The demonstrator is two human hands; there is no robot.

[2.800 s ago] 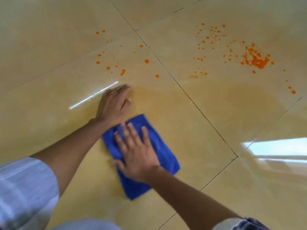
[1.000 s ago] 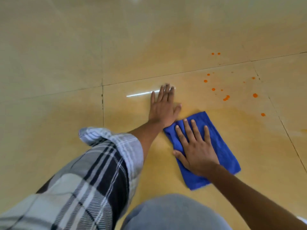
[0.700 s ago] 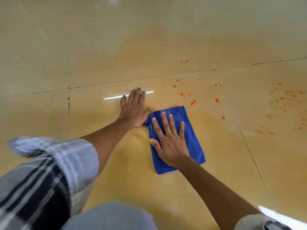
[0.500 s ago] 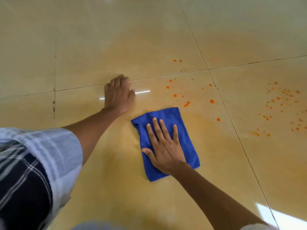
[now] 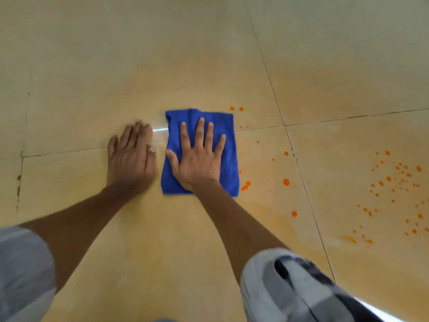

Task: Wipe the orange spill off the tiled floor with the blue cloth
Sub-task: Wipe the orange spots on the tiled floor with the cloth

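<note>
Grey checked sleeve [image 5: 301, 287] nearest me, then both bare forearms reaching out over the tiled floor [image 5: 162, 252]. The left hand [image 5: 131, 159] lies flat on a tile as a prop, fingers straight, holding nothing. Just beside it the right hand [image 5: 199, 159] presses the folded blue cloth [image 5: 228, 145] down with spread fingers. Wiping looks well underway. Orange drops [image 5: 286, 182] lie just right of the cloth, with a denser scatter [image 5: 394, 182] farther right, so the next stroke should sweep rightward.
</note>
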